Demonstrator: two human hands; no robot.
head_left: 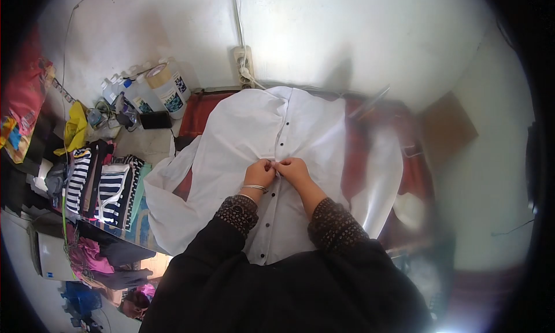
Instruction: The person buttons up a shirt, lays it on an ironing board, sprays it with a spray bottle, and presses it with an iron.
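A white shirt [237, 131] with dark buttons down its front lies spread on a red cloth [199, 110]. At the middle of the button strip, my left hand [260, 174] and my right hand [293, 172] meet, fingertips nearly touching. Both hands pinch the shirt's front edge, and the fabric puckers around them. Any button between the fingers is hidden. Other buttons show above and below the hands. A bracelet circles my left wrist.
Folded striped clothes [113, 191] are stacked at the left. Behind them stand plastic bottles [167, 96] and a black phone [156, 120]. A power strip [243, 64] hangs on the wall. A blurred white object [409, 210] lies at the right.
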